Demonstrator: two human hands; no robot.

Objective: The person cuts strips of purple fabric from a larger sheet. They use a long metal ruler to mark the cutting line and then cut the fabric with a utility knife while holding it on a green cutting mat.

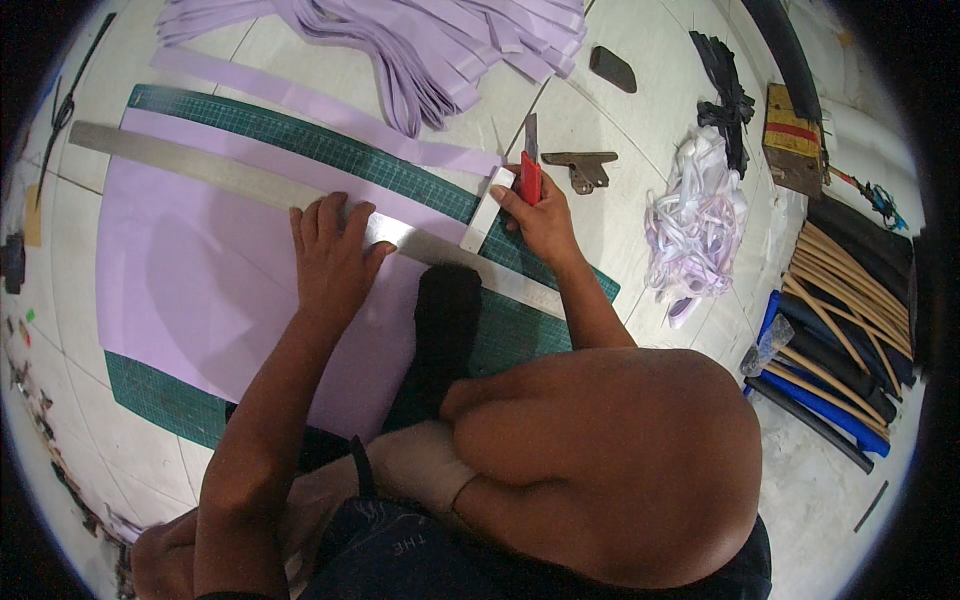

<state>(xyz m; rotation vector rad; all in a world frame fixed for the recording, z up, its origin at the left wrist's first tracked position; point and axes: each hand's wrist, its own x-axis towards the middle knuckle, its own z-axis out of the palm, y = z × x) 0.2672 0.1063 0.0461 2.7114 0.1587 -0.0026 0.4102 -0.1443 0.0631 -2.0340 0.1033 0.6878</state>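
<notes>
A lavender sheet lies over a green cutting mat. Across both runs a long metal ruler, slanting down to the right. My left hand presses on the ruler near its middle, fingers spread and holding nothing. Near the sheet's right edge, my right hand is closed on a small white bar and a red utility knife. The knife's blade points away from me; the bar's near end reaches the ruler. Beside the ruler, my foot in a black sock rests at the sheet's right edge.
One lavender strip lies along the mat's far edge, with a pile of strips beyond. To the right are a metal clip, a dark block, white and lavender scraps, a yellowish box and wooden rods.
</notes>
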